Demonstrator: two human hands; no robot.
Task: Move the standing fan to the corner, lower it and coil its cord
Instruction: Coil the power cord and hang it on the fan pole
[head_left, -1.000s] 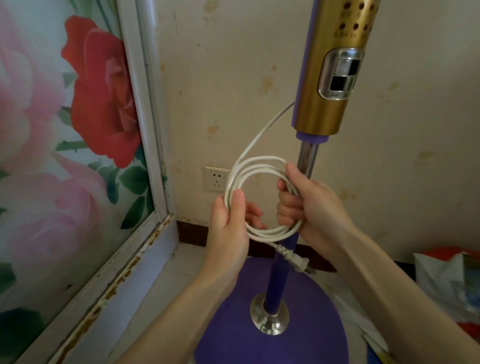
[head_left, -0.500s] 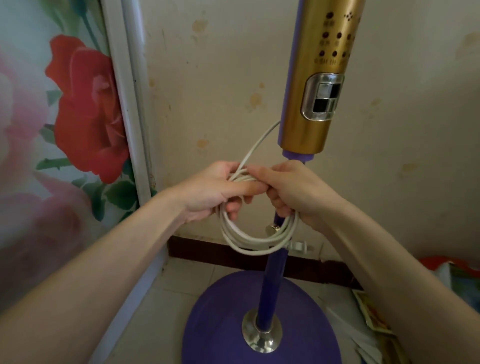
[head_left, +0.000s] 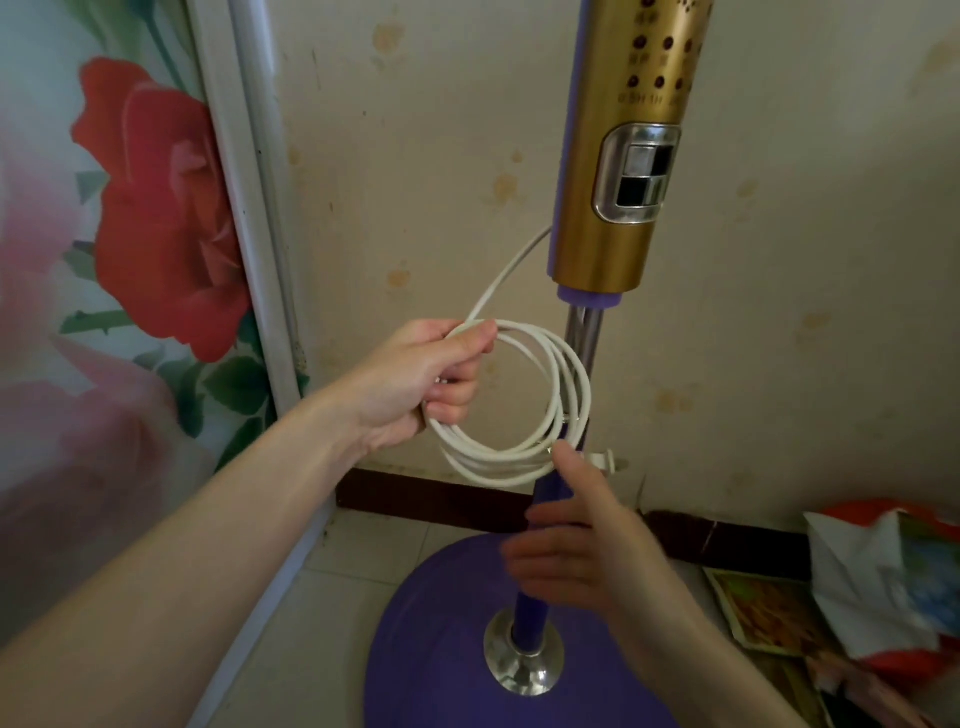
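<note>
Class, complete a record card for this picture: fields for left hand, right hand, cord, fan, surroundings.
Cord: white, wound in several loops; plug shows right of the fan pole
Left hand: grips the cord at the loops' left side
Right hand: open, blurred, before the pole, holding nothing
Fan: purple base on tiled floor, gold control housing above
Surroundings: rose-printed panel at left, stained wall behind

Far left, a large panel (head_left: 47, 322) printed with a red rose (head_left: 166, 228), pink blooms and green leaves, edged by a white frame (head_left: 244, 208) with dark specks low down. Behind, a cream wall (head_left: 415, 208) dotted with yellowish-brown stains. Along its foot, a dark brown skirting strip (head_left: 431, 501). Below, pale floor tiles (head_left: 322, 649). Low right, against the wall, a crumpled white and red bag (head_left: 857, 571) beside a printed sheet (head_left: 769, 613) lying flat among other papers.
</note>
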